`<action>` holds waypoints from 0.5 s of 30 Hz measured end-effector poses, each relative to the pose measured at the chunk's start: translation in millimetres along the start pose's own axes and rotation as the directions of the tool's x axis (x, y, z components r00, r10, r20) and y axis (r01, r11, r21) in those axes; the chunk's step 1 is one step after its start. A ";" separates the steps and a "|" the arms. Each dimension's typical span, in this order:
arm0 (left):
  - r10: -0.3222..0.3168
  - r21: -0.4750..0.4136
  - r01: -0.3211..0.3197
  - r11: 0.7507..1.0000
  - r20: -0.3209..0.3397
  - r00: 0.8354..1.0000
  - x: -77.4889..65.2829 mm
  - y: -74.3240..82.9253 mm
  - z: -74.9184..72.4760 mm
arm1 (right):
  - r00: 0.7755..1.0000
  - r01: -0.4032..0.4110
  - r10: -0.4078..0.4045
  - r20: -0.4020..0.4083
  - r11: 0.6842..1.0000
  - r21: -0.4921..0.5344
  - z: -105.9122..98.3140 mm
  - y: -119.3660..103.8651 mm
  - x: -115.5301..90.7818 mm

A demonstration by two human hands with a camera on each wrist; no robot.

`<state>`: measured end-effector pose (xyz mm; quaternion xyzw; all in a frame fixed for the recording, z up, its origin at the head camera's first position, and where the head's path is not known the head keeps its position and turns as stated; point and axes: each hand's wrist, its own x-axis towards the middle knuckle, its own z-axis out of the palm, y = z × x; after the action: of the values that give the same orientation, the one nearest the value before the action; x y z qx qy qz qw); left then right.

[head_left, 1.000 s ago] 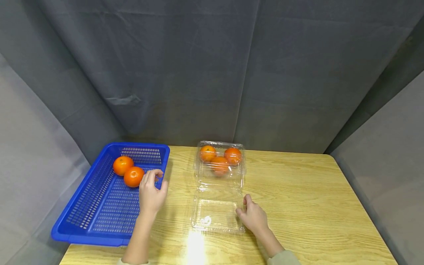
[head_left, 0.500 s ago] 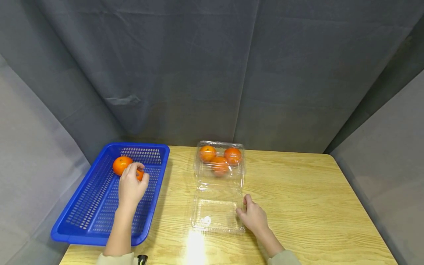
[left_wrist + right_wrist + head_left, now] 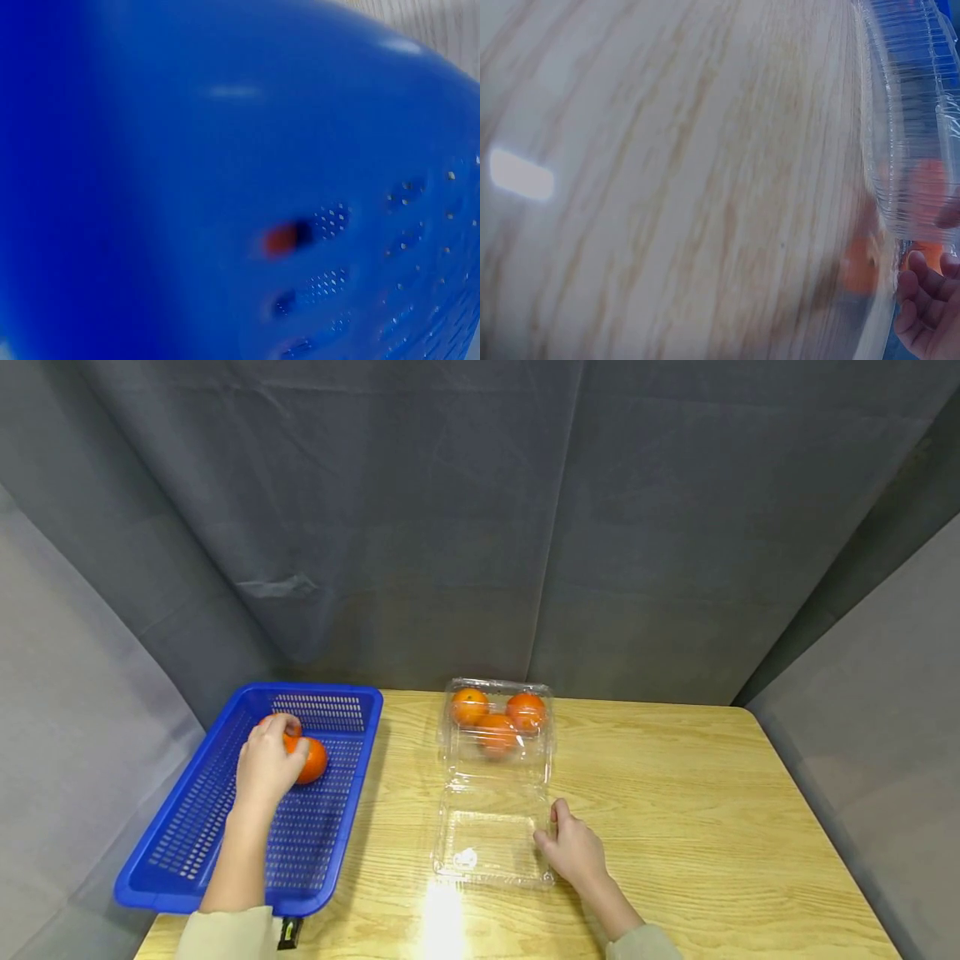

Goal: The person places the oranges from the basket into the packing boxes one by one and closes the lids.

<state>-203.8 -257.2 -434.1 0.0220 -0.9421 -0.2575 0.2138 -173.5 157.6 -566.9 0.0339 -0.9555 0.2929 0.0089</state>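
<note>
In the head view, my left hand [image 3: 266,766] reaches into the blue basket [image 3: 348,822]. Its fingers and thumb curve round the farther orange [image 3: 292,727], mostly hidden by the hand. A second orange [image 3: 312,762] lies just right of it, close to the thumb. My right hand [image 3: 576,853] pinches the right edge of an unfolded clear plastic clamshell [image 3: 491,847]. Three oranges [image 3: 497,733] sit in its far half. The right wrist view has the curled right hand [image 3: 934,311] at the clamshell's edge [image 3: 889,97]. The left wrist view shows only the basket's wall [image 3: 225,150], not the hand.
The basket stands on the left of the wooden table [image 3: 675,810], its near corner beyond the front edge. Dark grey cloth [image 3: 420,527] hangs behind the table, with lighter panels [image 3: 67,735] at both sides. Bare wood lies right of the clamshell.
My left hand has moved left from the basket's right side, passing over the nearer orange to the farther one. The right hand and clamshell have stayed where they were.
</note>
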 end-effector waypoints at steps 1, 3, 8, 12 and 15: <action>0.002 0.009 -0.002 1.000 0.024 1.000 1.2 -1.9 -1.1 | 1.000 -0.001 0.001 0.002 1.000 -0.002 0.0 0.2 0.1; 0.007 0.030 -0.010 1.000 0.075 0.997 3.4 -6.3 -2.9 | 1.000 -0.001 0.001 0.001 1.000 -0.003 0.2 0.4 0.2; 0.007 0.074 -0.020 0.997 0.182 0.983 8.7 -15.2 -9.4 | 1.000 0.018 -0.019 -0.018 1.000 -0.012 0.8 0.3 -0.7; -0.001 0.095 -0.024 0.995 0.255 0.967 13.7 -17.2 -17.4 | 1.000 0.014 -0.014 -0.011 1.000 -0.009 0.3 -0.4 -1.1; 0.001 0.119 -0.039 0.992 0.304 0.953 18.3 -18.3 -22.9 | 1.000 0.002 -0.002 0.000 1.000 -0.010 0.1 -0.5 -0.9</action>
<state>-212.2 -286.7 -418.2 -0.0139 -0.9780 -0.1969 0.0674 -172.6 157.2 -566.7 0.0350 -0.9569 0.2880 0.0094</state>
